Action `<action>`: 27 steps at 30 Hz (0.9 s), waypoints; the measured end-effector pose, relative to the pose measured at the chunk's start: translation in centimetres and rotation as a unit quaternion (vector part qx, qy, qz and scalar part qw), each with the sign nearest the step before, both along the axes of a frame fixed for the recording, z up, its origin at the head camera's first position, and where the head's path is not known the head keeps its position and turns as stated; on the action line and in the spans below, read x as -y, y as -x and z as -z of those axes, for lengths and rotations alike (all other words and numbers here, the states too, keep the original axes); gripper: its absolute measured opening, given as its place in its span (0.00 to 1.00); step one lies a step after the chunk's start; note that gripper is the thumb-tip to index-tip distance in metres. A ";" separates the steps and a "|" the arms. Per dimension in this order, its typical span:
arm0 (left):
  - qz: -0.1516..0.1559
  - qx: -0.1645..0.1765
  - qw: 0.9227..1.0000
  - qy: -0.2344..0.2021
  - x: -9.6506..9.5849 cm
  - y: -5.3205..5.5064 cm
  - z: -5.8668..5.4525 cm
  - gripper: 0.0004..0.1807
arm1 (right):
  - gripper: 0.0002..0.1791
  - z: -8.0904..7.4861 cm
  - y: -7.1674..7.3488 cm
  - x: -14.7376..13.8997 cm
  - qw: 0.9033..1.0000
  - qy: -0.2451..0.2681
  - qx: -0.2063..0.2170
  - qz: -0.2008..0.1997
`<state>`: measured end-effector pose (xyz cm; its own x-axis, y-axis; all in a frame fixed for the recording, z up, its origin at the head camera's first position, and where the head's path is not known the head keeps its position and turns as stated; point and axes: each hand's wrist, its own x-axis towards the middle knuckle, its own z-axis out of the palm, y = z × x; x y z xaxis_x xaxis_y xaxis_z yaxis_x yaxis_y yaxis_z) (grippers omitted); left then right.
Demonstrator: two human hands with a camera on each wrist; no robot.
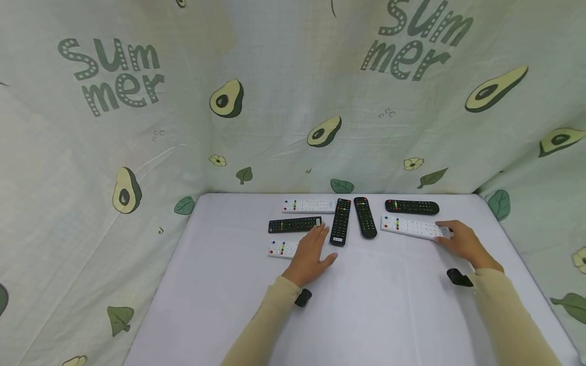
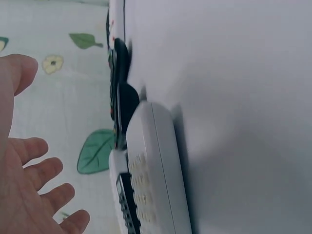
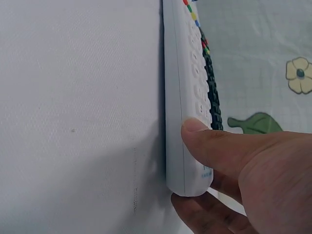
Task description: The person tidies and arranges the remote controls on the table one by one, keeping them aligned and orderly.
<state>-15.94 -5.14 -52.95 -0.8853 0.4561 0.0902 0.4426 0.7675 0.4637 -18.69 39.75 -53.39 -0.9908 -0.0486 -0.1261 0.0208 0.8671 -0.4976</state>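
My right hand (image 1: pixel 464 246) grips the right end of a white remote control (image 1: pixel 409 226) lying on the right of the table. In the right wrist view, the thumb (image 3: pixel 204 141) lies on the top edge of that remote and other fingers are at its end. My left hand (image 1: pixel 308 260) is above another white remote control (image 1: pixel 281 248) and hides its right part. The left wrist view shows the left fingers (image 2: pixel 46 170) spread loosely, apart from the white remote, holding nothing. A black remote control (image 1: pixel 293 225) lies just beyond the left hand.
Two black remotes, one left (image 1: pixel 341 222) and one right (image 1: pixel 365 217), stand lengthwise mid-table. Another white remote (image 1: pixel 309 206) lies at the back left, and a black remote (image 1: pixel 412 207) at the back right. A patterned cloth (image 1: pixel 274 101) hangs behind the white table (image 1: pixel 366 315).
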 end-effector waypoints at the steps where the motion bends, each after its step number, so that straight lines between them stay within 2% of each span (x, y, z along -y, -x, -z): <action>1: 0.005 0.002 1.000 -0.004 -0.4 0.0 -0.1 0.41 | 0.30 -0.1 0.1 0.0 1.000 0.000 0.001 0.000; 6: 0.030 0.023 0.999 -0.034 -2.1 0.0 -0.4 0.39 | 0.29 -0.5 0.4 -0.3 1.000 0.000 0.005 0.000; 11: 0.047 0.039 0.997 -0.045 -3.9 0.2 -0.1 0.39 | 0.29 -0.7 0.6 -0.5 1.000 -0.002 0.009 -0.004; 21: 0.075 0.041 0.996 -0.029 -7.2 -0.1 0.1 0.38 | 0.29 -0.5 0.6 -0.4 1.000 0.003 0.020 -0.007; 27: 0.079 0.062 0.994 -0.029 -8.7 -0.1 0.2 0.38 | 0.30 -0.5 0.3 -0.5 1.000 -0.003 0.029 -0.001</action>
